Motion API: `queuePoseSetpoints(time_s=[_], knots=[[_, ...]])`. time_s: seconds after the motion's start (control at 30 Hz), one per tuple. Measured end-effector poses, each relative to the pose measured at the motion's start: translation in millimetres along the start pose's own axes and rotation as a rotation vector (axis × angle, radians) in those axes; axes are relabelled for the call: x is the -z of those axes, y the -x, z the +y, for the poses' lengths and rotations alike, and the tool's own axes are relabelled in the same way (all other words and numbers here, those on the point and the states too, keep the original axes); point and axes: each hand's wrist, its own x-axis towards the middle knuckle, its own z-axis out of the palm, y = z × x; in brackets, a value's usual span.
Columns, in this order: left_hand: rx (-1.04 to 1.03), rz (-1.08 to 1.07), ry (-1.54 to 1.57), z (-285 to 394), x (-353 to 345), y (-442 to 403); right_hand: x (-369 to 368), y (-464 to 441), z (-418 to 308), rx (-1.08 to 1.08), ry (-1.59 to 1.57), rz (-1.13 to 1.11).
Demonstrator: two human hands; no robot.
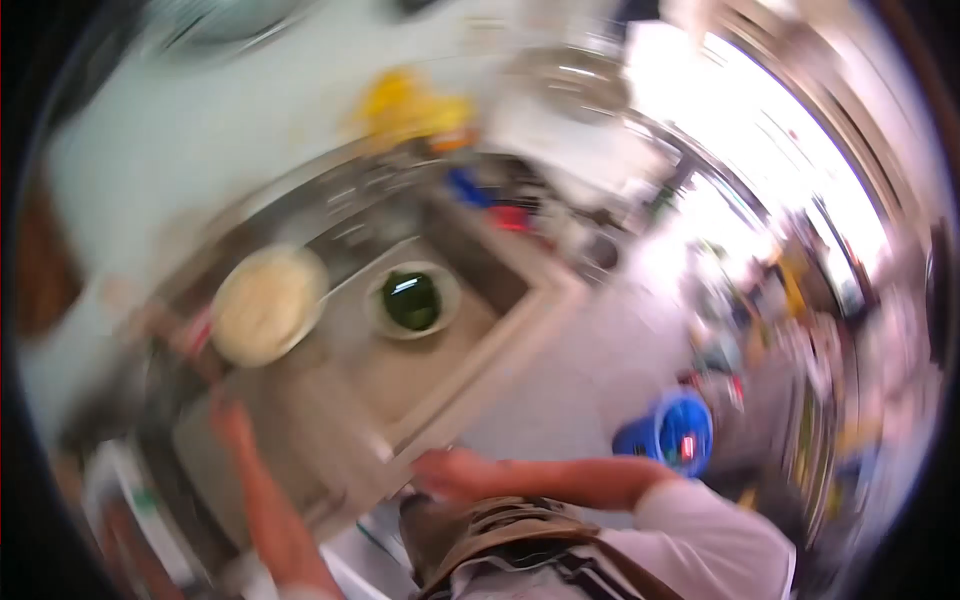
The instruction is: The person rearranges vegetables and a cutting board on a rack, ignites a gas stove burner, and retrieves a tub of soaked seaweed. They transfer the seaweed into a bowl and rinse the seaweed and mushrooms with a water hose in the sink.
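In the head view, which is badly smeared, a person stands at a double metal sink (400,400). The left hand (232,425) is stretched out over the left basin, a little short of a wide, round pale bowl (268,305) with a cream-coloured surface. That bowl sits toward the back of the sink, on the left side. I cannot tell whether the left fingers grasp anything or are released. Just beside the bowl's left edge is a pinkish blur with a red patch, too smeared to name.

The right hand (450,475) is near the front rim of the sink, close to the person's brown apron (500,530); its fingers are too blurred to tell whether they are clenched or holding something.

In the right basin lies a smaller pale bowl (375,305) with a dark green, glossy mass (412,302) in it, well apart from the right hand. Behind the sink, a yellow object (405,105) rests on the pale table (150,150), with a round metal vessel (578,80) farther right. A blue bucket (683,435) stands right of the person.
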Motion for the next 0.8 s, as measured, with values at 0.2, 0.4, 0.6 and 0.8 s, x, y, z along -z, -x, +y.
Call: queuePoseSetpoints(time_s=[0.2, 0.4, 0.6, 0.8], knots=[[0.133, 0.0, 0.081, -2, -46, -111, 7, -106, -46, -0.159, -0.048, 0.037], [0.272, 0.435, 0.056, 48, -13, -132, -18, -173, -66, -0.156, -0.076, -0.132], [0.192, 0.287, 0.528, 47, 10, -130, -44, -255, -43, -0.167, -0.146, -0.23], [0.225, 0.05, 1.168, 114, 114, -52, -113, -334, -39, 0.177, 0.158, 0.182]])
